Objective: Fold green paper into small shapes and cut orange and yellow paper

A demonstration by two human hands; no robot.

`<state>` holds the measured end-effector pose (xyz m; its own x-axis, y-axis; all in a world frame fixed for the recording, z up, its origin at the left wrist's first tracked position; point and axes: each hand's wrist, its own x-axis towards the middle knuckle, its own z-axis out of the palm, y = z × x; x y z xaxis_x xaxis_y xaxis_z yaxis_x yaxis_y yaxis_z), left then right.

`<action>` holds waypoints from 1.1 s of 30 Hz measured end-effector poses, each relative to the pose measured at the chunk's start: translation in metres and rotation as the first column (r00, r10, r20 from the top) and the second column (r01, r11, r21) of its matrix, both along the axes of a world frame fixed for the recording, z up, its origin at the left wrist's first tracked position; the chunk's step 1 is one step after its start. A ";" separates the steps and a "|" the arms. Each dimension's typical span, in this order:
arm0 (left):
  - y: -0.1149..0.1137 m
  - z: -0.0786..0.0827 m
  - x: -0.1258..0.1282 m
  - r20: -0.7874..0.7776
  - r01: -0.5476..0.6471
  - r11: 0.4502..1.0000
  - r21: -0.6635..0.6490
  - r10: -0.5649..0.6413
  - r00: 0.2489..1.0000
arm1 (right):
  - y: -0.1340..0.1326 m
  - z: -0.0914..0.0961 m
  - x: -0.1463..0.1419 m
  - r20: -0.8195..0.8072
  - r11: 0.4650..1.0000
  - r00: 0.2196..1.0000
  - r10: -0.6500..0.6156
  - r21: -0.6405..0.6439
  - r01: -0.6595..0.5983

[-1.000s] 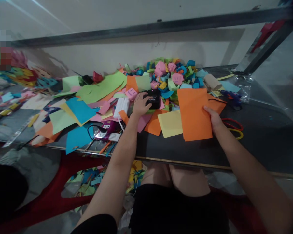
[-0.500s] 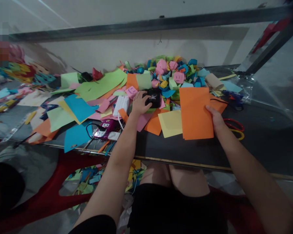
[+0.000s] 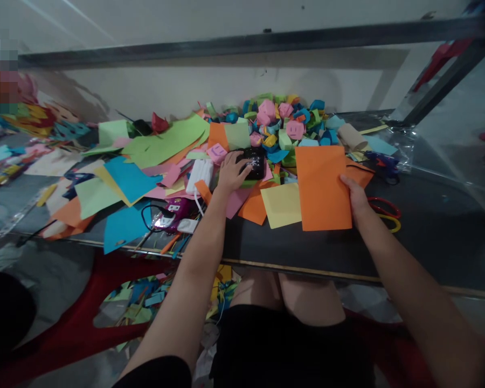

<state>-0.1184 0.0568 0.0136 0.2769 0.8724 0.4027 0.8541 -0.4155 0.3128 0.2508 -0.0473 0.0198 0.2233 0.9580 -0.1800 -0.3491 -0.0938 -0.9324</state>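
In the head view, my left hand (image 3: 231, 170) rests with its fingers spread against a glossy black box-like object (image 3: 254, 163), whose exact kind I cannot make out. My right hand (image 3: 355, 198) grips a rectangular piece of orange paper (image 3: 322, 188) by its right edge, thumb on top and the other fingers hidden beneath. Left of that paper lies a yellow paper square (image 3: 282, 205), with another orange piece (image 3: 254, 206) beside it. A white power bank-like block (image 3: 199, 175) with a cable sits left of my left hand.
Folded paper shapes (image 3: 267, 111) are heaped at the back. Scissors with red and yellow handles (image 3: 388, 213) lie right of my right hand, near a blue tool (image 3: 383, 163). A purple socket block (image 3: 175, 213) stands at front left. A metal bar (image 3: 242, 44) crosses behind.
My hands stay almost still, the left on the black object and the right on the orange paper. The whole view has shifted very slightly.
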 end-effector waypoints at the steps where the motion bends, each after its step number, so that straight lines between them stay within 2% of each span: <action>1: -0.001 0.000 0.000 0.013 -0.006 1.000 -0.010 0.006 1.000 | 0.000 0.000 0.000 -0.003 1.000 1.000 -0.001 -0.006 0.001; 12: -0.005 0.006 0.003 0.047 0.025 1.000 -0.016 -0.024 0.999 | -0.007 0.012 -0.005 0.011 0.994 0.999 0.048 -0.095 -0.047; 19: -0.003 0.006 0.021 0.017 -0.048 0.997 -0.055 0.049 0.999 | -0.010 0.014 -0.008 -0.043 0.988 0.998 0.053 -0.140 -0.059; 23: 0.007 0.009 0.034 0.018 -0.081 0.995 -0.051 0.082 0.996 | -0.011 0.014 -0.008 -0.066 0.983 0.997 0.045 -0.177 -0.056; 27: 0.025 0.010 0.043 0.038 -0.178 0.983 -0.053 0.180 0.983 | -0.012 0.015 -0.007 -0.091 0.985 0.995 0.046 -0.164 -0.060; 30: 0.036 0.012 0.040 0.060 -0.175 0.984 -0.034 0.177 0.982 | -0.013 0.015 -0.007 -0.102 0.984 0.994 0.037 -0.169 -0.054; 33: 0.041 0.020 0.027 0.159 -0.216 0.974 0.071 0.203 0.966 | -0.014 0.015 -0.007 -0.106 0.981 0.994 0.040 -0.185 -0.059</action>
